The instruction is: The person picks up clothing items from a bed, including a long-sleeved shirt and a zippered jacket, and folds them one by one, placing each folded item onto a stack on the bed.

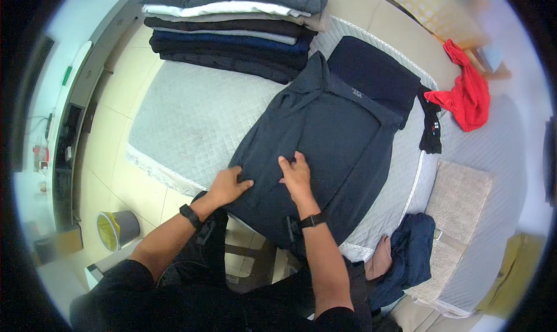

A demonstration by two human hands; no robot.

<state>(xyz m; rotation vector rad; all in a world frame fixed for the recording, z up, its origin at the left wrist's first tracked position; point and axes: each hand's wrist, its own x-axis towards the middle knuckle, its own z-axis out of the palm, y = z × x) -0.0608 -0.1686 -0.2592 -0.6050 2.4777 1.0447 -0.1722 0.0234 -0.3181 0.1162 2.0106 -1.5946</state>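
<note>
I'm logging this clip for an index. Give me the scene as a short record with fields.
surface: grey quilted pad
garment in hand: dark navy shirt, spread flat
left hand: open, pressing the shirt's near edge
right hand: open, flat on the shirt
stack: folded clothes at the far end
other items: red garment; beige towel; yellow-lined bin on the floor

Quilted grey bed (191,120) under a dark navy shirt (325,140), folded clothes stack (238,27), red garment (467,97).

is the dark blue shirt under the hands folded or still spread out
Partly folded: the dark blue shirt has its sides turned in, both hands pressing it flat.
</note>
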